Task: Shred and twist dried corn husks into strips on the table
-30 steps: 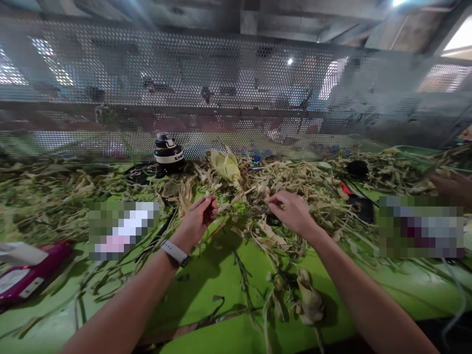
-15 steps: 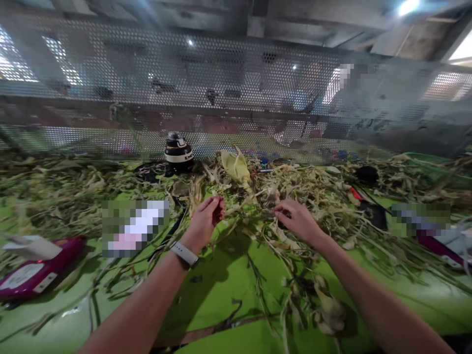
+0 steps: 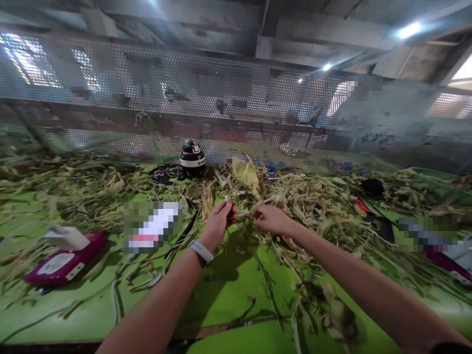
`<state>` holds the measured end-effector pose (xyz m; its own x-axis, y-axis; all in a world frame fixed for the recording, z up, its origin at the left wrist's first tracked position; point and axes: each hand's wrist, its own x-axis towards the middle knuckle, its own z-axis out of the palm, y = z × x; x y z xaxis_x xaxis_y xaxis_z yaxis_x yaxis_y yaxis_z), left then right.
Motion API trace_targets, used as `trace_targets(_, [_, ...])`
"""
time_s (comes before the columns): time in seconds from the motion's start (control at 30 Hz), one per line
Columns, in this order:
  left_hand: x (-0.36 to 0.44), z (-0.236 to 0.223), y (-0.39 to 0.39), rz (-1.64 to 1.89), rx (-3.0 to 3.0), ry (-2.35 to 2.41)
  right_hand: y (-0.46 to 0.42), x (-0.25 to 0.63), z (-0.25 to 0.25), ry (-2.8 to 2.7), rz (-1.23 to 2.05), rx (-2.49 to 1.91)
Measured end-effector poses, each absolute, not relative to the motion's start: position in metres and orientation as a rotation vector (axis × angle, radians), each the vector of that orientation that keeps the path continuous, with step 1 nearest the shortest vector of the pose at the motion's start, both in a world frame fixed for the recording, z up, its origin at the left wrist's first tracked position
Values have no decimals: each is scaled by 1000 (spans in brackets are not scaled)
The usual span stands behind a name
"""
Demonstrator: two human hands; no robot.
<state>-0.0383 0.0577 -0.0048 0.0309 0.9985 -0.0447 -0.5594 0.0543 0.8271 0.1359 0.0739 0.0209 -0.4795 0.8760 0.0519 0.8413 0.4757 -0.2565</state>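
In the head view, one dark bottle [image 3: 192,160] with a white band stands at the far side of the green desk [image 3: 224,309], its contents hidden. Dry stems and leaves [image 3: 313,196], too tangled to count, spread left, right and far; one large pale-yellow husk [image 3: 245,175] lies centre-far, just beyond the hands. The left hand [image 3: 223,216] has its fingers curled; the right hand [image 3: 275,220] bends its fingers at the heap's near edge. Whether either grips anything, I cannot tell. Of two purple power strips, the left one [image 3: 66,265] bears a white plug [image 3: 70,238]; the right one [image 3: 446,263] is cut off by the frame.
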Motion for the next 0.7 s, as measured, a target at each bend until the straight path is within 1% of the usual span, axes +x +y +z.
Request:
trace_targets(0.13, [-38, -8, 60, 1387, 750, 773, 82, 129, 12, -2545, 367, -1489])
trace_targets(0.3, [-39, -8, 60, 1363, 752, 798, 73, 135, 29, -2398, 484, -1459])
trace_targets(0.43, [-37, -6, 56, 1330, 764, 815, 63, 142, 45, -2247, 690, -1439])
trace_targets(0.5, [-35, -5, 53, 1313, 782, 814, 58, 144, 48, -2118, 869, -1385])
trace_targets(0.6, [-32, -3, 50, 1285, 811, 817, 52, 144, 44, -1859, 1152, -1275])
trace_targets(0.7, [-30, -3, 49, 1250, 818, 823, 48, 142, 31, -1790, 1235, -1196])
